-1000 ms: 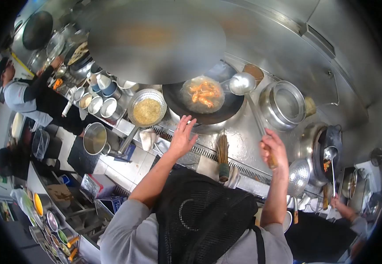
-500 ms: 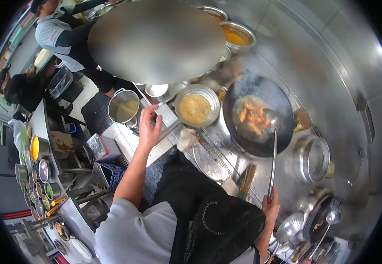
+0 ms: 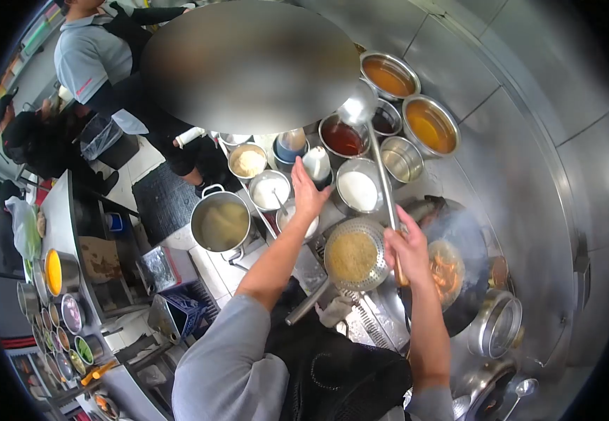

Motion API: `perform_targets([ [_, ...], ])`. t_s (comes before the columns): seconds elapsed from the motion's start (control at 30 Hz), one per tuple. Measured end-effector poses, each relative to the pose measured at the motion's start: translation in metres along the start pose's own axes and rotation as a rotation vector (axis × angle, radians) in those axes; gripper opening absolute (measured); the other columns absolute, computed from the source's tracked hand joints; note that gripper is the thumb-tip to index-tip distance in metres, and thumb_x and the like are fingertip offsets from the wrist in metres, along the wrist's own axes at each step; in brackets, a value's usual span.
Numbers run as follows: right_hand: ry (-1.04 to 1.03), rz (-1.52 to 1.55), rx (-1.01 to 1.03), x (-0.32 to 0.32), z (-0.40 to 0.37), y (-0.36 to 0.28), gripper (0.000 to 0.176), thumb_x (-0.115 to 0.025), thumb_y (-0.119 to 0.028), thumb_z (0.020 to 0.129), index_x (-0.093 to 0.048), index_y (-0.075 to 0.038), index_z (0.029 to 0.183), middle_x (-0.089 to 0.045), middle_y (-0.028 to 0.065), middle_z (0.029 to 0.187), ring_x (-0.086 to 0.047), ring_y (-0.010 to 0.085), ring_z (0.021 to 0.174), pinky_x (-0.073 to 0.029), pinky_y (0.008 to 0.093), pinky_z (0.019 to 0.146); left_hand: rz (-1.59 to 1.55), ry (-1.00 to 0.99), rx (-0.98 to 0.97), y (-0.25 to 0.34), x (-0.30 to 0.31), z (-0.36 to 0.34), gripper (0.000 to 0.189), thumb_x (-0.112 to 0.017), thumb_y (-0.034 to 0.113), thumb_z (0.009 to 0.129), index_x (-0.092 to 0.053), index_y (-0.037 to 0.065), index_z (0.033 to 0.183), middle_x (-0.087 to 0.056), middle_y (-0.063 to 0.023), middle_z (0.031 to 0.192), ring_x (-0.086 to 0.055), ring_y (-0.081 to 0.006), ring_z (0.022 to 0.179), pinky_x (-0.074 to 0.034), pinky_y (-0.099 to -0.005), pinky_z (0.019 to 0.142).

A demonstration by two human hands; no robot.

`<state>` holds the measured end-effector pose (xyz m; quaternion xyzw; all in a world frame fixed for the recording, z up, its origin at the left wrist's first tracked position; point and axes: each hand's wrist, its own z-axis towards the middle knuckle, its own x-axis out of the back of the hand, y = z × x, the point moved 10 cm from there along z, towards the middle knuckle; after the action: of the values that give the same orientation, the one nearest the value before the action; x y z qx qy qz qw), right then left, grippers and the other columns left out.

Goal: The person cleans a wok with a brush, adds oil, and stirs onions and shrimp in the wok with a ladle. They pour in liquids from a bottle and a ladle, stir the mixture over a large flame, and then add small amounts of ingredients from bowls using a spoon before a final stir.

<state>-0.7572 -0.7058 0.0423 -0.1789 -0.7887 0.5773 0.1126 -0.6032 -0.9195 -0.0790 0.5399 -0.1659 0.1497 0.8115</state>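
Observation:
My right hand [image 3: 407, 245] is closed around the handle of a long steel ladle [image 3: 381, 165], whose bowl is raised over the seasoning containers. My left hand [image 3: 310, 191] has its fingers and thumb on either side of a white-topped bottle [image 3: 316, 161]; the exact contact is partly hidden. Below and between my hands is a perforated strainer [image 3: 380, 234] with yellowish crumbly food in it. Under my right forearm, a dark wok [image 3: 476, 235] steams, with orange-brown pieces [image 3: 446, 270] in bubbling liquid.
Metal bowls of orange liquid [image 3: 427, 126], a pot of dark red sauce [image 3: 341, 135] and tubs of white powder [image 3: 358, 189] crowd the counter. A two-handled stockpot [image 3: 221, 221] stands left. A co-worker [image 3: 97, 52] stands at the far left. A blurred oval hides the top middle.
My right hand has lifted the ladle from the wok and swung it forward over the containers. My left hand has moved forward and right to the bottle. The view has shifted.

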Motion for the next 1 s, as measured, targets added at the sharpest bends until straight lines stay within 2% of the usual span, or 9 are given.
perform_targets([
  [0.07,-0.079,-0.017,-0.029,-0.027,0.042,-0.008,0.063,-0.062,-0.008,0.092,-0.031,-0.001,0.147,-0.055,0.0034,0.065,-0.05,0.0107,0.046,-0.04,0.0255,0.042,0.029,-0.016,0.035,-0.004,0.0,0.002,0.119,-0.087,0.011,0.059,-0.01,-0.005,0.149,-0.035,-0.0305,0.141,-0.036,-0.0449,0.131,-0.03,-0.0469,0.113],
  [0.1,-0.112,-0.016,-0.034,-0.038,0.062,-0.007,0.065,-0.064,-0.008,0.091,-0.033,-0.005,0.148,-0.056,0.0042,0.07,-0.05,0.0114,0.045,-0.037,0.0256,0.038,0.04,-0.023,0.05,-0.005,0.0,0.004,0.119,-0.087,0.012,0.059,-0.01,-0.005,0.149,-0.036,-0.0301,0.14,-0.036,-0.0445,0.131,-0.03,-0.0468,0.112],
  [0.27,-0.165,-0.08,-0.079,-0.082,0.133,-0.013,0.065,-0.065,-0.011,0.09,-0.034,-0.005,0.147,-0.055,0.0029,0.069,-0.051,0.0113,0.046,-0.039,0.0259,0.038,0.091,-0.056,0.108,-0.011,0.003,0.011,0.122,-0.09,0.017,0.058,-0.012,-0.005,0.149,-0.041,-0.0259,0.139,-0.041,-0.043,0.124,-0.035,-0.0467,0.107],
  [0.33,-0.18,-0.155,-0.088,-0.093,0.15,-0.019,0.072,-0.064,-0.009,0.09,-0.025,0.003,0.149,-0.056,0.0048,0.067,-0.052,0.0137,0.047,-0.042,0.0288,0.044,0.104,-0.06,0.134,-0.012,0.002,0.013,0.121,-0.09,0.018,0.058,-0.014,-0.006,0.148,-0.043,-0.0242,0.138,-0.041,-0.0424,0.124,-0.035,-0.046,0.107],
  [0.4,-0.181,-0.151,-0.112,-0.099,0.16,-0.024,0.074,-0.064,-0.009,0.089,-0.022,0.004,0.149,-0.057,0.0058,0.068,-0.052,0.0139,0.048,-0.042,0.029,0.044,0.135,-0.066,0.154,-0.014,-0.001,0.013,0.12,-0.09,0.019,0.058,-0.016,-0.005,0.148,-0.045,-0.0235,0.136,-0.042,-0.0417,0.124,-0.035,-0.0454,0.107],
  [0.5,-0.164,-0.212,-0.132,-0.103,0.171,-0.024,0.075,-0.064,-0.008,0.089,-0.022,0.004,0.149,-0.057,0.0062,0.069,-0.052,0.0142,0.048,-0.042,0.0295,0.044,0.144,-0.026,0.18,-0.014,0.0,0.014,0.108,-0.09,0.019,0.058,-0.027,-0.004,0.142,-0.049,-0.0215,0.131,-0.043,-0.0411,0.122,-0.037,-0.0461,0.104],
  [0.57,-0.136,-0.22,-0.163,-0.101,0.179,-0.019,0.06,-0.062,-0.01,0.09,-0.036,-0.002,0.143,-0.055,0.0038,0.068,-0.051,0.0112,0.048,-0.04,0.0259,0.039,0.12,0.019,0.201,-0.014,0.005,0.015,0.095,-0.089,0.018,0.057,-0.038,-0.002,0.134,-0.052,-0.0194,0.125,-0.044,-0.0405,0.119,-0.04,-0.0475,0.101],
  [0.8,-0.152,0.046,-0.187,-0.092,0.162,-0.014,0.052,-0.063,-0.01,0.091,-0.04,-0.005,0.137,-0.056,0.0059,0.07,-0.051,0.0126,0.047,-0.039,0.0262,0.039,-0.001,0.004,0.247,-0.021,0.009,0.022,0.091,-0.088,0.021,0.058,-0.041,0.0,0.132,-0.053,-0.0199,0.123,-0.044,-0.0396,0.12,-0.039,-0.0469,0.1],
  [1.0,-0.151,0.104,-0.133,-0.085,0.142,-0.028,0.059,-0.063,-0.012,0.091,-0.034,-0.006,0.142,-0.057,0.0064,0.071,-0.051,0.013,0.047,-0.038,0.0267,0.039,-0.072,0.083,0.127,0.023,0.043,0.019,0.091,-0.088,0.023,0.059,-0.039,0.0,0.132,-0.051,-0.0199,0.123,-0.046,-0.0375,0.118,-0.039,-0.045,0.1],
])
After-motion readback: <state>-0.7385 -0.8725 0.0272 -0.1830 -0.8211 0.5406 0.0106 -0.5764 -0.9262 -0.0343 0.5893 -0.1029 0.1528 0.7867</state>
